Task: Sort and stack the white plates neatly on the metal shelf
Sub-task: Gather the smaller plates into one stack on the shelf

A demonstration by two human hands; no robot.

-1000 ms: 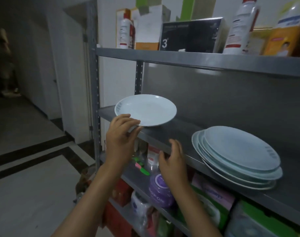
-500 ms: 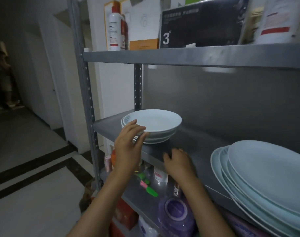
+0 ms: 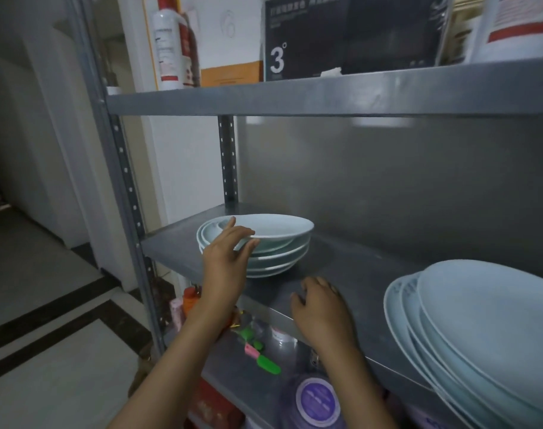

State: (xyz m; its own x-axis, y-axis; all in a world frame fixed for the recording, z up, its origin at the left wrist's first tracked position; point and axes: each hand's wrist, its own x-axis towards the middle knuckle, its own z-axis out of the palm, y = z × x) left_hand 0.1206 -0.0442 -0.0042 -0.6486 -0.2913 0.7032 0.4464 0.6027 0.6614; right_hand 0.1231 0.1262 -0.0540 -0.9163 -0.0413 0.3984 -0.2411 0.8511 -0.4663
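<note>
- Small stack of white plates (image 3: 273,255) sits on the metal shelf (image 3: 341,274) near its left end, top plate tilted.
- Larger white plates (image 3: 480,329) lie fanned in an untidy pile at the right.

Left hand (image 3: 225,258) reaching up from lower left, bare forearm extended, fingers (image 3: 243,235) curling over the near rim of the small plate stack (image 3: 276,243). Right hand (image 3: 321,308) lying right of and below that stack, knuckles up, fingers loosely curled.
</note>
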